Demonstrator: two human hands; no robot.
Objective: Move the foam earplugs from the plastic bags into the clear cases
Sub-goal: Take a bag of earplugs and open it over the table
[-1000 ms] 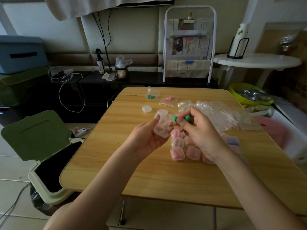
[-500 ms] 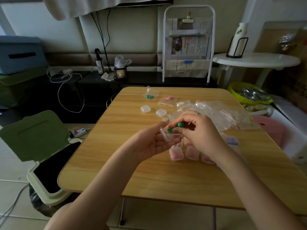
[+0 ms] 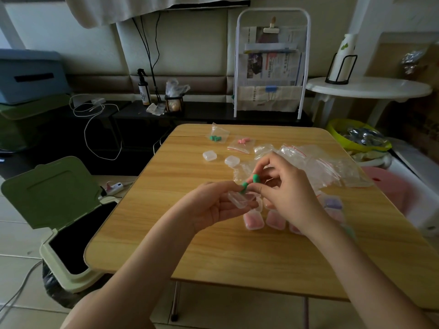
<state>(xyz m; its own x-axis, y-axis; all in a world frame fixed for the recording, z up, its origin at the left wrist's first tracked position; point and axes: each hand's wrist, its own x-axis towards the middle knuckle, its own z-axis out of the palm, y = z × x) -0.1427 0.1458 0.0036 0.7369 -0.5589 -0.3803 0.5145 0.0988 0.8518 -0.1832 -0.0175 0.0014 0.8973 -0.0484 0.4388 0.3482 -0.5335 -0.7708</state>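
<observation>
My left hand (image 3: 211,207) holds an open clear case (image 3: 240,199) above the wooden table (image 3: 190,238). My right hand (image 3: 287,193) pinches two green foam earplugs (image 3: 250,181); the lower one dips into the case. Two shut empty cases (image 3: 209,155) (image 3: 231,161) lie farther back. A bag with green earplugs (image 3: 217,135) and a bag with pink earplugs (image 3: 242,144) lie at the far edge. Filled cases of pink earplugs (image 3: 253,220) and a purple one (image 3: 332,203) sit under my hands.
A heap of empty plastic bags (image 3: 320,162) lies right of my hands. A green bin with its lid open (image 3: 54,198) stands left of the table. A white round table (image 3: 368,87) and a yellow basin (image 3: 356,136) stand at the right.
My left hand has tipped the open case flatter and lowered it. My right hand has brought the green earplugs down to the case, one now entering it.
</observation>
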